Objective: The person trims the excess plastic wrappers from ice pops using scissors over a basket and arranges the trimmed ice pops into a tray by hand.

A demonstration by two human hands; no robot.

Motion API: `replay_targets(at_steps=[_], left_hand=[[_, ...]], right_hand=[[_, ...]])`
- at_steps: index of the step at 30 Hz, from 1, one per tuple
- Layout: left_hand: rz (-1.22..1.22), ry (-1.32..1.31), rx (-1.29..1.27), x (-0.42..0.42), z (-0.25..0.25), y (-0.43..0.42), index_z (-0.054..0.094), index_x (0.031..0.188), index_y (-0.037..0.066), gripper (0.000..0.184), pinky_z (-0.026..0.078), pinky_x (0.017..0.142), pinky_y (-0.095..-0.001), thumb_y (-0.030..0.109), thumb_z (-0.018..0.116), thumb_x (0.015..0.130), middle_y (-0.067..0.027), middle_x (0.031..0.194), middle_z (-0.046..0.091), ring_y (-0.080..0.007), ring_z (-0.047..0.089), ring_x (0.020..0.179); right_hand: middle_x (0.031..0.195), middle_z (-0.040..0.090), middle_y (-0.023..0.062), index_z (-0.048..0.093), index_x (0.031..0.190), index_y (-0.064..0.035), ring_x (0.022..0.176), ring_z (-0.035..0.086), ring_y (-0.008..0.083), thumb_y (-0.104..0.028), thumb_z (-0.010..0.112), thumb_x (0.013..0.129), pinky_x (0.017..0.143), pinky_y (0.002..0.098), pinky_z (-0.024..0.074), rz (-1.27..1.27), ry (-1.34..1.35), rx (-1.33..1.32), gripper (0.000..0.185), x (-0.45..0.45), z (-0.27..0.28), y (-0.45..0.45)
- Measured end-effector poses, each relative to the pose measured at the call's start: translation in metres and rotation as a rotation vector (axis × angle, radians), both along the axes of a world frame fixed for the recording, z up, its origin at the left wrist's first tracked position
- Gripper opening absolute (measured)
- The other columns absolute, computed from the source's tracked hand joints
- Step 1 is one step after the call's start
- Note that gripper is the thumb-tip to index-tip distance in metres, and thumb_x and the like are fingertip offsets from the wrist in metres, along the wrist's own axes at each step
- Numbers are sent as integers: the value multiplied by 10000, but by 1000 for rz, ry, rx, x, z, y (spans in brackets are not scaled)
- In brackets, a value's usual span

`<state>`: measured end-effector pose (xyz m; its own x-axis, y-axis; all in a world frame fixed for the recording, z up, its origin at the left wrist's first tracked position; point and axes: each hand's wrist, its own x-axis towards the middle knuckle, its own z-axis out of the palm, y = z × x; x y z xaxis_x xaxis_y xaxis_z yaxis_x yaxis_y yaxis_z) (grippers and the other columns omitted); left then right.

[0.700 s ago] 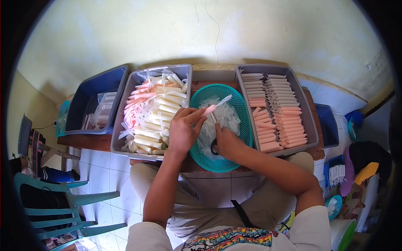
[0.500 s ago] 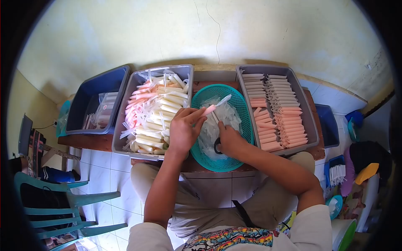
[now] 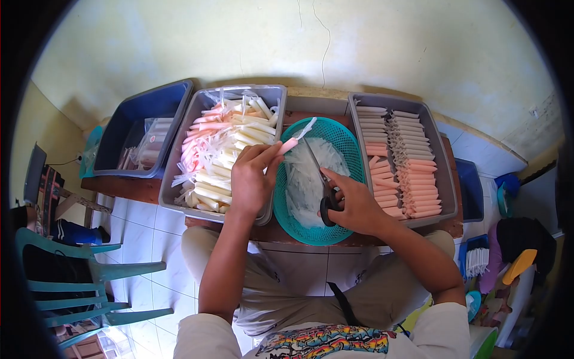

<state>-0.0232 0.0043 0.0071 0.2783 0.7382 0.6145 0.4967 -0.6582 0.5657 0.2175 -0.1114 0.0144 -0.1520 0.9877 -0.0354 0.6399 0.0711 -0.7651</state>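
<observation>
Between the fingers of my left hand (image 3: 252, 179) is a pink ice pop tube (image 3: 288, 145), its clear plastic tail pointing up and right. My right hand (image 3: 353, 203) grips black-handled scissors (image 3: 327, 200), with the blades reaching up towards that tail. Beneath both is a green plastic basket (image 3: 353, 233) with clear plastic scraps (image 3: 314, 179) in it. Left of it, a grey tub (image 3: 173, 200) holds a loose heap of pink and cream tubes with long tails (image 3: 239, 137). To the right, another grey tub (image 3: 449, 197) holds stacked rows of pink and whitish tubes (image 3: 415, 161).
A dark blue tub (image 3: 110, 164) with plastic packs stands at the far left of the wooden bench (image 3: 134, 188). Behind runs a cracked wall (image 3: 382, 48). A green plastic chair (image 3: 89, 287) is at lower left. Another person's purple and black clothing (image 3: 496, 248) shows at right.
My right hand has moved slightly right and down, and the scissors now show more of their blades. My left hand and the pink tube have shifted a little left. The whole view has turned slightly.
</observation>
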Motion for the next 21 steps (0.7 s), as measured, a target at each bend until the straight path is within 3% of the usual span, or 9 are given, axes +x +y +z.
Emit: replay_targets(at_steps=[3, 5, 8, 12, 14, 21], left_hand=[[24, 17, 36, 0, 0, 2, 816, 1178, 39, 289, 584, 828, -425, 41, 820, 889, -125, 999, 775, -322, 727, 922], [39, 25, 52, 1, 1, 2, 816, 1167, 34, 282, 585, 828, -424, 37, 820, 885, -128, 992, 776, -326, 729, 921], [40, 30, 64, 3, -1, 6, 817, 1164, 33, 277, 585, 825, -424, 41, 820, 887, -128, 985, 777, -326, 729, 913], [39, 36, 39, 6, 0, 6, 817, 1167, 34, 279, 585, 820, -426, 45, 821, 888, -126, 978, 777, -324, 728, 900], [50, 49, 35, 7, 1, 5, 818, 1170, 34, 282, 586, 815, -425, 48, 823, 889, -122, 977, 778, -318, 727, 894], [-19, 50, 28, 7, 0, 1, 821, 1175, 53, 293, 588, 807, -416, 61, 837, 883, -110, 997, 781, -303, 725, 896]], right_hand=[[1301, 635, 199, 402, 1658, -42, 922, 713, 203, -101, 888, 826, 813, 341, 641, 23, 85, -27, 965, 0, 7, -8], [1254, 645, 228, 393, 1663, -53, 937, 675, 286, -198, 910, 821, 813, 365, 616, 8, 135, -51, 999, -1, 13, -12], [1229, 631, 221, 387, 1667, -55, 965, 662, 297, -305, 942, 813, 839, 382, 597, 2, 153, -67, 1049, 1, 13, -14], [1267, 608, 191, 377, 1680, -79, 991, 665, 267, -298, 965, 796, 841, 390, 635, 42, 55, 42, 1084, 3, 15, -14], [1220, 599, 183, 371, 1682, -83, 990, 644, 288, -359, 968, 782, 832, 406, 630, 46, 62, 10, 1115, 3, 18, -15], [1079, 587, 138, 400, 1674, -84, 906, 618, 258, -321, 968, 795, 762, 376, 628, 20, 22, 64, 1074, 1, 13, -15]])
